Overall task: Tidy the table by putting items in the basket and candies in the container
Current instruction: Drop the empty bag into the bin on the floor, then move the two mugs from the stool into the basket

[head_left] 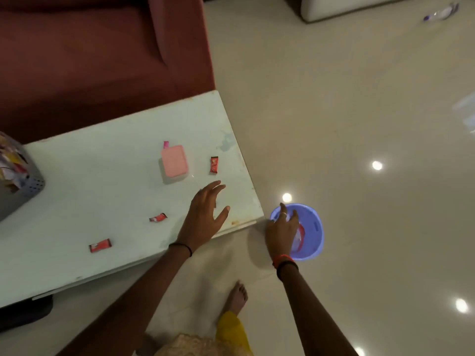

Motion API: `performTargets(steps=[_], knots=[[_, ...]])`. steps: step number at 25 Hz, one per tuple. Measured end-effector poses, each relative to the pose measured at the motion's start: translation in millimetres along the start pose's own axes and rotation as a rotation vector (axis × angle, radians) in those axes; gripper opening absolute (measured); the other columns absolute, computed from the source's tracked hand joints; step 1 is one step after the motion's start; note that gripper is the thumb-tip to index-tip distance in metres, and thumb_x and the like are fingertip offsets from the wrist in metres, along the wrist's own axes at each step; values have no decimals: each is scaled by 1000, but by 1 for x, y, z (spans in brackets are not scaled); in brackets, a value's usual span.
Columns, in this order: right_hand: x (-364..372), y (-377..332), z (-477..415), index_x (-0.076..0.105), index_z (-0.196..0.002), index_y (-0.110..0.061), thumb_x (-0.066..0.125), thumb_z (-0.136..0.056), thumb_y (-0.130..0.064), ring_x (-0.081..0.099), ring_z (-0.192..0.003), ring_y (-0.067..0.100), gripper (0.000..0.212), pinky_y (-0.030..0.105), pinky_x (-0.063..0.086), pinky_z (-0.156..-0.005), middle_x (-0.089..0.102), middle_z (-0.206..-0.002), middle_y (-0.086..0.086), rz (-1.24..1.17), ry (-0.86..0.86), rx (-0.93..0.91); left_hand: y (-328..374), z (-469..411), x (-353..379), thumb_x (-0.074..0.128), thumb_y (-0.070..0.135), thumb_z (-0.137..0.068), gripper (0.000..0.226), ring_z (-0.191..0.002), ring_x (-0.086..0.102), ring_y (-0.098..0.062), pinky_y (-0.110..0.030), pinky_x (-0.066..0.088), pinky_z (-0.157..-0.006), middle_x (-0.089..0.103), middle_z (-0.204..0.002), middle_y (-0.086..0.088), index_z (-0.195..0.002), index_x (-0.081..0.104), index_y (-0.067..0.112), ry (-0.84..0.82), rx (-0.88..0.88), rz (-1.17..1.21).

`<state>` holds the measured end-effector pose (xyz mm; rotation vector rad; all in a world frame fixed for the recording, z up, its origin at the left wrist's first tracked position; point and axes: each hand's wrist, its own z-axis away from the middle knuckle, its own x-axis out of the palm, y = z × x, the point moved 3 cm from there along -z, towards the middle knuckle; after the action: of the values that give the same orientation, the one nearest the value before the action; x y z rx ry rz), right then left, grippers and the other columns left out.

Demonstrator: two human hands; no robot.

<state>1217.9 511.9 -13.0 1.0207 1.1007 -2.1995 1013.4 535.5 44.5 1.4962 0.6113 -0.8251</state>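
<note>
A: What is being handled at the lower right of the frame?

B: The right hand [281,232] is spread over the rim of the blue plastic container [312,227], which is held or rests just beyond the surface's corner, above the glossy tiled floor [359,98]. Red and clear wrapping is glimpsed inside under the fingers; whether anything is pinched or only the rim is steadied cannot be told.

A: And the left hand?

B: The left hand [205,214] is held open above the pale green surface [102,176], fingers loosely fanned, nothing gripped. It is pointed toward the upright red candy [214,165] near the right edge.

A: How should the step be done well?

B: The small wrapper is best pinched at its crimped ends, since the foil is judged slick and flat against a smooth top. The container should be kept level and close to the edge so each candy can be dropped in without a long carry.

A: What else is left?

B: Two more red candies are seen lower left, a crumpled one [158,217] and a flatter one [100,245]. A pink rounded-rectangle case [174,161] with a small tab is placed centre, matte and soft-cornered. The grey perforated basket [30,186], already filled with papers, is set at the far left edge.
</note>
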Motion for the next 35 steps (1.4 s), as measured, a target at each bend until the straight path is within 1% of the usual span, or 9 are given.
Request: performTargets(steps=[3,10,15,20,24,26,28,30,35], knots=[[1,-61,55,36,-143,-8,47,-89,-6,23,-140,40,55,42,20,-118,25,-151,26,121,-7,-216,-18,39,-53,58,31,-86,53,-140,31,-16,-39,16,-120,41,-145,0,-134,41,20,85,-58,-51],[45,-184,191,35,-144,-11,47,-89,-3,18,-144,34,57,39,24,-119,24,-150,25,128,-141,-468,-97,157,-172,58,29,-88,52,-143,25,-19,-40,9,-120,41,-146,-3,-135,40,14,262,-345,-23],[105,-263,303,35,-144,-11,45,-90,-2,18,-144,32,55,37,37,-111,21,-151,22,91,-280,-603,-174,264,-265,57,28,-88,52,-142,28,-22,-40,10,-118,44,-144,-5,-135,40,13,433,-528,19],[175,-343,408,32,-145,-8,45,-92,-4,18,-144,33,55,38,34,-113,22,-152,20,136,-360,-769,-256,368,-348,59,25,-87,52,-138,32,-24,-44,18,-119,45,-142,-7,-134,40,13,575,-674,76],[225,-404,475,31,-146,-17,45,-90,-11,24,-140,32,59,39,27,-113,20,-154,9,158,-439,-842,-311,434,-402,59,27,-87,49,-135,37,-26,-42,17,-118,46,-141,-10,-132,44,12,693,-790,48],[248,-430,501,33,-144,-9,44,-91,-8,22,-142,33,54,38,26,-114,22,-154,14,170,-467,-906,-332,456,-422,59,27,-88,50,-137,33,-28,-38,13,-116,44,-142,-12,-132,43,11,737,-854,56],[266,-452,527,35,-141,-2,44,-92,-3,20,-143,34,51,35,27,-115,29,-151,20,181,-509,-980,-353,474,-437,59,26,-88,51,-138,31,-31,-48,16,-119,42,-144,-14,-133,42,10,762,-928,76],[281,-465,543,32,-143,-3,46,-91,-3,20,-144,33,54,34,28,-115,29,-150,23,188,-556,-1006,-367,485,-445,59,24,-88,52,-137,32,-33,-57,26,-114,42,-143,-14,-134,41,9,791,-960,89],[306,-499,559,31,-145,-8,49,-91,-8,21,-144,33,56,35,28,-115,27,-151,21,207,-559,-1093,-386,497,-462,61,19,-87,52,-134,36,-35,-51,35,-107,42,-142,-18,-133,41,8,890,-1062,102]])
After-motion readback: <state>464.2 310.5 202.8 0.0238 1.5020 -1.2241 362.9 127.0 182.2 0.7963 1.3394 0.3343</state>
